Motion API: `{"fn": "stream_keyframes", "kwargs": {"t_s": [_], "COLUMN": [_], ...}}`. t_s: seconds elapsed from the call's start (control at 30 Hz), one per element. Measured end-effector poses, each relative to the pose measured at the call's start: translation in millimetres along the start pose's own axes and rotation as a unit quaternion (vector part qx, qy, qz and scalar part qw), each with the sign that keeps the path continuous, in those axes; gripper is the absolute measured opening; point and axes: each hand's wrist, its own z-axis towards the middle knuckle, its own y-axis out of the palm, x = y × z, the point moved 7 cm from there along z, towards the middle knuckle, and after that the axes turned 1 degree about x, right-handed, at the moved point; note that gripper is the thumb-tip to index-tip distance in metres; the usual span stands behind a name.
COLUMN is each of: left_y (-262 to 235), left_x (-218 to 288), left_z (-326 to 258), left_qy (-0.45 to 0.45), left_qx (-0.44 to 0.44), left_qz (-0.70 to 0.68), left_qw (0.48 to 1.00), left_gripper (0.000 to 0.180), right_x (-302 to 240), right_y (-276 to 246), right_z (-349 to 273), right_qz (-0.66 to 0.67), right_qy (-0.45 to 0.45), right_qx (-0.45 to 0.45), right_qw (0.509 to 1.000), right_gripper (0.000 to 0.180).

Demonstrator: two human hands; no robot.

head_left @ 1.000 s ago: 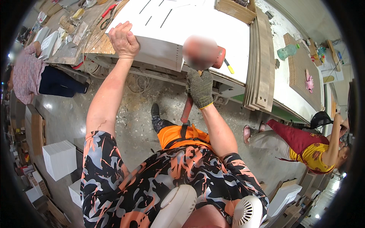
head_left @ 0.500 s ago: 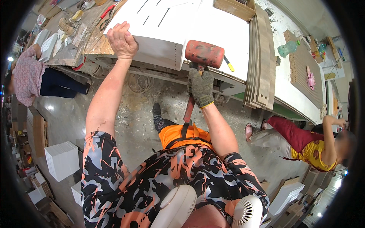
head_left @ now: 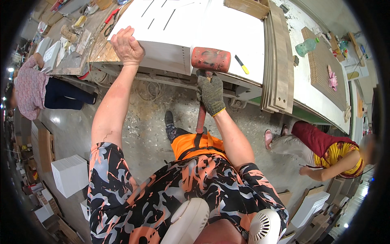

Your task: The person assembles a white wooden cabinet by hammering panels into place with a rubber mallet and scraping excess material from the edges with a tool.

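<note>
My bare left hand (head_left: 127, 48) rests with fingers stretched on the near left edge of a white panel piece (head_left: 183, 30). Its top has several dark slots, and a row of small holes runs down its front face near the right end. In my gloved right hand (head_left: 210, 94) is a rubber mallet (head_left: 210, 59), gripped by the handle just under its worn red head. The head sits by the piece's near right corner; whether they touch I cannot tell. Right of the mallet, a yellow and black utility knife (head_left: 242, 64) lies on the white tabletop (head_left: 248, 44).
Long brown boards (head_left: 278, 65) stand stacked to the right, by an open cardboard box (head_left: 248, 7). Farther right are a green-tinted bottle (head_left: 307, 47) and a corrugated sheet (head_left: 325, 75). One person (head_left: 325, 148) is at the right, another (head_left: 44, 85) at the left. White stacked panels (head_left: 70, 175) stand on the floor.
The mallet and my right hand have shifted slightly left and down. My left hand stays on the panel piece. The person at the right has lowered an arm.
</note>
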Motion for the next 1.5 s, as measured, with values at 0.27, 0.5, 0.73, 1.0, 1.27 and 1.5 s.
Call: {"fn": "stream_keyframes", "kwargs": {"t_s": [0.27,0.5,0.73,1.0,1.27,1.5], "left_y": [26.4,-11.7,-21.0,-4.3,0.9,1.9], "left_x": [-5.2,0.0,3.2,-4.4,-3.6,-2.5], "left_z": [6.2,0.2,4.6,5.8,-0.7,-1.7], "left_qy": [-0.197,-0.040,-0.042,-0.031,0.010,-0.002], "left_qx": [-0.364,-0.005,0.015,-0.047,0.000,-0.007], "left_qz": [0.043,-0.017,-0.004,-0.031,-0.003,-0.011], "left_qw": [0.909,0.999,0.999,0.998,1.000,1.000], "left_gripper": [0.034,0.024,0.025,0.024,0.032,0.034], "right_x": [-13.0,24.9,29.0,27.2,58.8,93.0], "right_y": [5.0,3.9,7.2,0.5,-22.9,-15.7], "right_z": [-0.7,7.9,7.3,5.9,2.3,3.5], "right_qz": [-0.517,0.074,0.070,0.042,0.108,0.103], "right_qy": [-0.315,0.050,0.031,0.075,0.143,0.161], "right_qx": [-0.050,0.000,0.017,-0.038,0.069,0.070], "right_qw": [0.794,0.996,0.997,0.996,0.981,0.979], "right_gripper": [0.024,0.010,0.018,0.007,0.009,0.012]}}
